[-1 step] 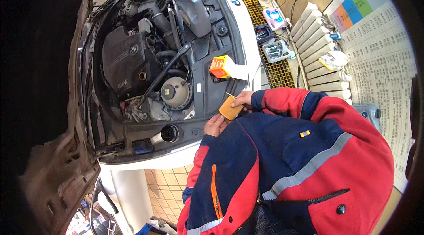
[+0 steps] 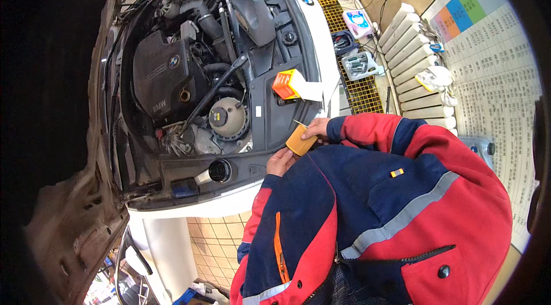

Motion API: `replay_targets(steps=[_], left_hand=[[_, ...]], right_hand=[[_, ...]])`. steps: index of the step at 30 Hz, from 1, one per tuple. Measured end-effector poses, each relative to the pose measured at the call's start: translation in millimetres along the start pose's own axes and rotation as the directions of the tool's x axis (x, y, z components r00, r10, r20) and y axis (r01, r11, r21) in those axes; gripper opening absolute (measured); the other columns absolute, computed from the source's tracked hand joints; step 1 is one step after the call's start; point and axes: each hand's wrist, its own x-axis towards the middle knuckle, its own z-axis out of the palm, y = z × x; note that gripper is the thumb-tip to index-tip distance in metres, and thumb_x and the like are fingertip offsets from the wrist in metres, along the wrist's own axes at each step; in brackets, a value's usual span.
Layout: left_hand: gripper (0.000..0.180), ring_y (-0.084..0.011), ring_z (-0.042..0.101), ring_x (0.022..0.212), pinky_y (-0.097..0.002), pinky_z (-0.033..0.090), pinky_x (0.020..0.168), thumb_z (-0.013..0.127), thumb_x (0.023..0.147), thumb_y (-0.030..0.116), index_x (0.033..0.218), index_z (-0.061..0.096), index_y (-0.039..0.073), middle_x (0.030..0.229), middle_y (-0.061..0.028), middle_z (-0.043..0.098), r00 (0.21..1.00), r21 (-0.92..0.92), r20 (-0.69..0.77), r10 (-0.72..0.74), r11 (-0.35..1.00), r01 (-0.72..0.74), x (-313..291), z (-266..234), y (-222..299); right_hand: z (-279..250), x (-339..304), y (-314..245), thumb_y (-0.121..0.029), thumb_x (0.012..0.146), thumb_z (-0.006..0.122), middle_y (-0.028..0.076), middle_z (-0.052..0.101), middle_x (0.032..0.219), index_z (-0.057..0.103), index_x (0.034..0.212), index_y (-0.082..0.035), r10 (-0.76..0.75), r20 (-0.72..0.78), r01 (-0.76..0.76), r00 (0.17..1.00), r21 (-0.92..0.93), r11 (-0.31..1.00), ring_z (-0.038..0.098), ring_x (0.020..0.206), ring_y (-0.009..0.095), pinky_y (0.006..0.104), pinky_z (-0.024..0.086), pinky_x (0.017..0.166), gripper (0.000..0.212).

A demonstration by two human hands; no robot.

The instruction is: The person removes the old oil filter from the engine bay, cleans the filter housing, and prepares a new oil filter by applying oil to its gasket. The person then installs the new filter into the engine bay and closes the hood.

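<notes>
In front of my chest, over the front edge of a white car, I hold an orange pleated filter cartridge [image 2: 300, 141]. My left hand [image 2: 279, 161] has its fingers around the near end of the cartridge. At the other end is my right hand [image 2: 317, 128], closed with its thumb at the cartridge. A thin, pale rod [image 2: 301, 124] sticks out from the right fingers past the cartridge; its kind is too small to make out. An opened orange and white box [image 2: 288, 86] rests on the black trim beyond my hands.
The engine bay holds a black engine cover [image 2: 166, 75], a round coolant tank [image 2: 228, 117] and a grey washer-fluid neck [image 2: 249, 12]. A black cup-shaped part [image 2: 220, 171] stands on the front trim. The raised hood [image 2: 63, 230] is at left; a tool case [image 2: 360, 65] and radiator [image 2: 410, 75] are at right.
The filter cartridge has turned slightly in my hands, so its pleats show more clearly. Both hands have shifted a little; the box and the engine parts stay where they were.
</notes>
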Motion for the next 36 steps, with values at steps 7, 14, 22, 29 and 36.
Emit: replay_targets(steps=[7,14,22,29,36], left_hand=[[0.02,-0.0187,0.071,0.062,-0.0316,0.057,0.052,0.069,0.087,0.003,0.103,0.071,-0.007,0.087,-0.0147,0.074,0.89,0.219,-0.428,0.157,0.973,-0.066,18,-15,-16],[0.025,-0.0248,0.073,0.064,-0.0364,0.063,0.055,0.065,0.088,-0.004,0.112,0.059,-0.007,0.088,-0.0181,0.072,0.667,0.227,-0.681,0.302,0.953,-0.2,33,-85,-25],[0.035,-0.0321,0.073,0.076,-0.0428,0.067,0.066,0.059,0.088,-0.01,0.121,0.049,-0.006,0.103,-0.0224,0.065,0.577,0.035,-0.789,0.213,0.952,-0.303,-13,-159,-55],[0.045,-0.0288,0.071,0.081,-0.0409,0.063,0.064,0.067,0.084,-0.005,0.126,0.052,-0.005,0.109,-0.0191,0.066,0.57,0.102,-0.785,0.244,0.958,-0.269,-12,-189,-71],[0.089,-0.0374,0.058,0.122,-0.0438,0.046,0.108,0.098,0.061,0.019,0.136,0.054,-0.002,0.129,-0.0208,0.063,0.17,0.726,-0.682,0.711,0.686,0.046,-32,-187,-23]], right_hand=[[9,11,8,-0.044,0.088,0.081,0.004,0.069,0.074,0.08,0.112,-0.01,-0.208,-0.306,0.192,0.929,-0.081,0.978,0.059,0.058,0.014,0.0315,0.047,0.055,0.042],[0,-19,-23,-0.034,0.097,0.071,-0.004,0.049,0.07,0.063,0.13,-0.013,-0.222,-0.132,0.258,0.966,0.443,0.858,0.038,0.049,0.009,0.0276,0.03,0.042,0.04],[31,-45,-60,-0.027,0.082,0.088,0.009,0.066,0.112,0.05,0.136,-0.006,-0.307,-0.155,0.329,0.939,0.14,0.934,0.066,0.079,0.016,0.031,0.055,0.066,0.069],[74,-44,-93,-0.027,0.073,0.09,0.022,0.062,0.137,0.052,0.144,-0.002,-0.801,-0.061,0.55,0.595,-0.696,0.462,0.059,0.13,0.039,0.0437,0.047,0.111,0.085],[106,-23,-105,-0.02,0.075,0.089,0.02,0.064,0.129,0.051,0.142,-0.002,-0.752,-0.04,0.579,0.658,-0.611,0.54,0.065,0.122,0.032,0.0386,0.05,0.106,0.079]])
